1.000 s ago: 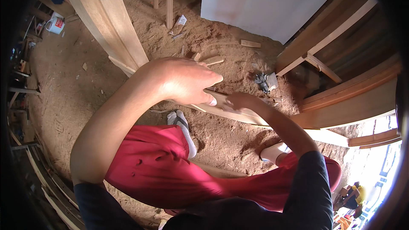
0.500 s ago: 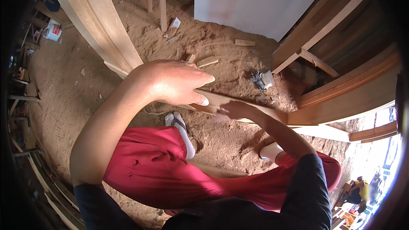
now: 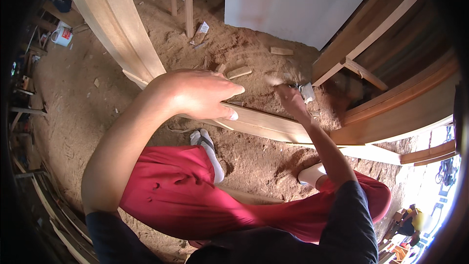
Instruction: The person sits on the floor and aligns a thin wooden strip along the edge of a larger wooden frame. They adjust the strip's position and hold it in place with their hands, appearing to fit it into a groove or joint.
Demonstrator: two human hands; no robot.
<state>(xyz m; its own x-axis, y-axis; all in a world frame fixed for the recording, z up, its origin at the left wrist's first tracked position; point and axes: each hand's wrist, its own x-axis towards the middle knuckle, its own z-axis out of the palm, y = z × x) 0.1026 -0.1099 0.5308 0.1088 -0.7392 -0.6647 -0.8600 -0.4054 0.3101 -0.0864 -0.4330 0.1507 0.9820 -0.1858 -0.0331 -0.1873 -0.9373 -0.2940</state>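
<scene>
My left hand (image 3: 202, 94) reaches over a pale wooden rail (image 3: 264, 121), its thumb and forefinger stretched and apart. Nothing shows in the gap between them; the other fingers are mostly hidden, and whether the palm touches wood is unclear. Beyond the rail's far edge is my right hand (image 3: 291, 100), its fingers bent together and smeared by motion. A pale blur (image 3: 274, 81) at those fingertips is too indistinct to name. The rail joins a broad pale board (image 3: 119, 24) on the left and another board (image 3: 400, 117) on the right.
Sandy ground carries wood offcuts (image 3: 239, 72), a crumpled dark and white scrap (image 3: 307, 93) and a white packet (image 3: 200, 32). A large whitish panel (image 3: 293, 5) stands behind. Dark wooden framing (image 3: 371, 24) rises at right; a white bucket (image 3: 61, 35) sits far left. My feet straddle the near side.
My right hand has moved up and away from the rail's face to beyond its far edge, the pale blur moving with it. My left hand stays nearly still.
</scene>
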